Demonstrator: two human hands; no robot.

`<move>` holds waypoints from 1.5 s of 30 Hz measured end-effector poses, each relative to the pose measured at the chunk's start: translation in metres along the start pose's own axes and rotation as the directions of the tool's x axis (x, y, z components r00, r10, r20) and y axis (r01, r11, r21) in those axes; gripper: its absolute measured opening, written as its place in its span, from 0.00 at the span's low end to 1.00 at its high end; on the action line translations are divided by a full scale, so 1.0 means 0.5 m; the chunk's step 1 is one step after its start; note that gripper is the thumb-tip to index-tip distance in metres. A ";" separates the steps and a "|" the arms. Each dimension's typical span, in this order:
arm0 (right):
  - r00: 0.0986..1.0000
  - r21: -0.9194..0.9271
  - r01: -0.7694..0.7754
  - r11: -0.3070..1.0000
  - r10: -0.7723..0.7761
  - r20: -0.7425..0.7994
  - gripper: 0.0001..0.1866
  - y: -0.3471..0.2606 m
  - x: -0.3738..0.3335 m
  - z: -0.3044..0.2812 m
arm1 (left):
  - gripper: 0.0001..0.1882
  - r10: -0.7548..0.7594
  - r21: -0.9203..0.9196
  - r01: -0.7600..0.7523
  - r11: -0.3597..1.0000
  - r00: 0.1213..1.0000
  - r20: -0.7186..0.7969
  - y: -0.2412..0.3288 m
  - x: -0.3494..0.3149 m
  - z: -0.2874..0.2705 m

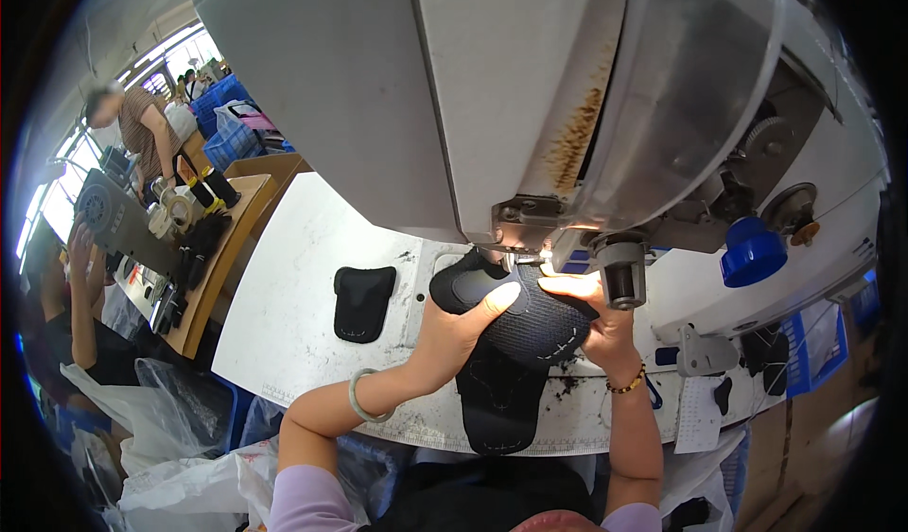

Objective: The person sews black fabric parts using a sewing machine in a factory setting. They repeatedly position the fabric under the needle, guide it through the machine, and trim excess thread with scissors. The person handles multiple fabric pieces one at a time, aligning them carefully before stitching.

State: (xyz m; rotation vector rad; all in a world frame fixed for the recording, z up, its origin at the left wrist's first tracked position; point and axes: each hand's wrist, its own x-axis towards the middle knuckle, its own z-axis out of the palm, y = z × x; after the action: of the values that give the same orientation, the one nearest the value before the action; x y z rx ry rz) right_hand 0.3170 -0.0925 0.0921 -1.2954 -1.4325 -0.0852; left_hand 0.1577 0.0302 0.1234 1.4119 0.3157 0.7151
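- In the head view, the textured black piece (534, 322) is between the two hands, its far edge under the metal foot (511, 260) of the sewing machine (331, 87), just beyond the fingertips.
- The left hand (446, 341) grips the piece's near left side, thumb flat on top and pointing toward the foot; its other fingers are hidden, so I cannot tell how they lie underneath.
- The right hand (603, 329) holds the right side, one digit stretched across the top near the foot; the rest is mostly out of sight.
- The piece bulges between the hands instead of lying flat, so it is probably light and padded: soft enough to bend, springy enough to keep a curve. The ribbed face should give the skin good grip, and nothing about it looks fragile.
- The side edges seem the best hold, thumbs on top and fingers below, with the tips clear of the foot.
- Nearer the body than both hands, a long black flap (501, 404) lies on the surface (284, 291); whether it joins the held piece I cannot tell. If it does, it could drag on the near edge.
- Left of the left hand, well apart from it, a smaller black pad (364, 305) rests flat; its rounded rim looks easy to pinch.
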 end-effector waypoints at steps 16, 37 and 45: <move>0.987 -0.363 0.157 0.918 -0.162 0.017 0.18 -0.017 0.001 0.013 | 0.08 -0.156 -0.221 0.162 0.962 0.987 0.043 0.011 0.031 -0.027; 0.952 -0.408 0.230 0.884 -0.292 -0.096 0.15 -0.028 0.011 0.030 | 0.07 -0.116 -0.328 0.107 0.938 0.993 -0.007 0.011 0.050 -0.038; 0.933 -0.376 -0.019 0.927 -0.119 -0.341 0.14 0.008 0.009 0.009 | 0.11 -0.059 -0.338 -0.045 0.940 0.954 -0.293 0.007 0.091 -0.163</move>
State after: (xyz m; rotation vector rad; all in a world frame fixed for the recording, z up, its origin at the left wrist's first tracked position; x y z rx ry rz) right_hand 0.3181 -0.0850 0.0912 -1.4590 -1.1642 -0.6284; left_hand 0.1422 0.1225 0.1229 0.9710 0.4111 0.9332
